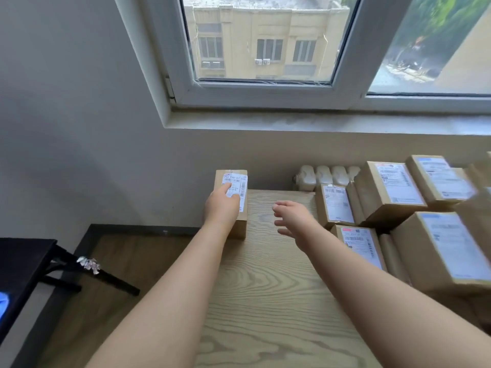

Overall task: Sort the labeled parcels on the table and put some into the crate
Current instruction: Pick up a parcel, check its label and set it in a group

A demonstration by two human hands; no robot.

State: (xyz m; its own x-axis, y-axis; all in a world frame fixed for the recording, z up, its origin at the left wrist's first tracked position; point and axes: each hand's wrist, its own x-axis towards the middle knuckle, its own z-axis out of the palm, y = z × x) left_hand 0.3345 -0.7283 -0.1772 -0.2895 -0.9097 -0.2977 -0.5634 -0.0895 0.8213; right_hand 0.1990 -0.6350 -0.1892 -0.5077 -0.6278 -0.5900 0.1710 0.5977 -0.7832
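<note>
Two bare arms reach over a pale wood-grain counter (271, 301). At its far left edge stands a small brown cardboard parcel (240, 224). On it rests the left hand (221, 207), fingers laid fairly straight across the white shipping label (239, 181). Near the parcel, the right hand (292, 221) hovers over the wood, fingers spread, holding nothing. More labeled brown cardboard parcels (393, 192) are piled at the right, below a window (265, 49).

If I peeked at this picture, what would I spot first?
Two bare arms reach over a wooden table: the left hand lies on a small labelled box at its far left corner, and the right hand hovers open over the middle. More labelled boxes crowd the table's right side, and a big window above shows a yellow building.
</note>
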